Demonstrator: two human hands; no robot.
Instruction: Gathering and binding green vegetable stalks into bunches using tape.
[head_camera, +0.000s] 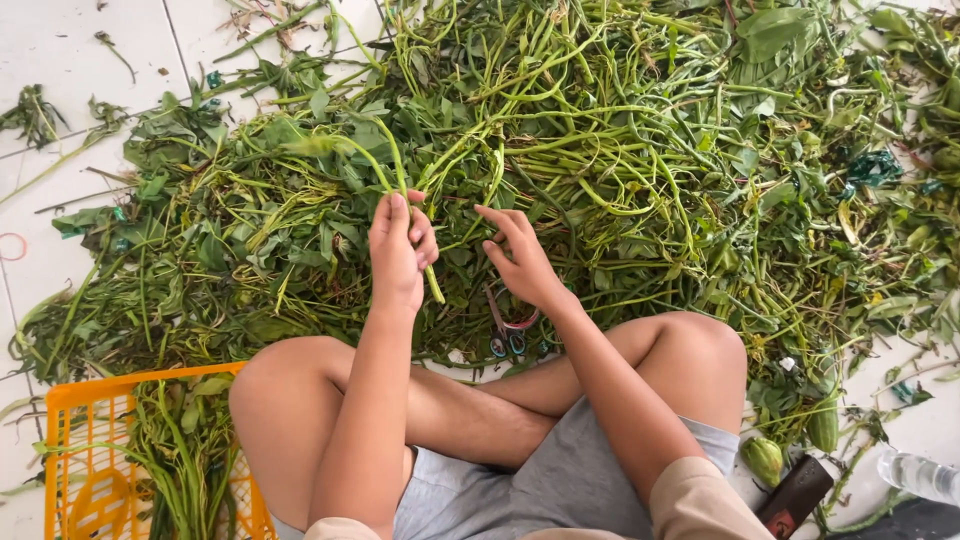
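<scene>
At the near left, your orange basket (70, 420) holds only a small bunch of sorted stems (180, 450); most of it shows bare mesh, so I judge little of the sorting is done. Beyond it, on the white tiled floor (60, 50), lies a wide patch of limp leaves (210, 240), darker and flatter than the rest, with loose scraps scattered farther out on the left.

Your left hand (400, 245) is closed around one long green stem (395, 175), thumb and fingers pinching it, and holds it up just above the near edge of the heap; the stem's lower end hangs below your palm and its top arches off to the far left. Your right hand (520, 260) sits just beside it, fingers spread and curled, gripping nothing that I can see; its tips hover near the stem without clearly touching it.

Scissors (510, 330) with pink handles lie on the floor between your wrists, near your crossed legs.

To the right and far side, the big heap (620, 130) of tangled stems looks untouched, and by my reckoning it is the bulk of what is left. At the near right lie more leaves, a dark flat object (795, 495) and a clear bottle (920, 475).
</scene>
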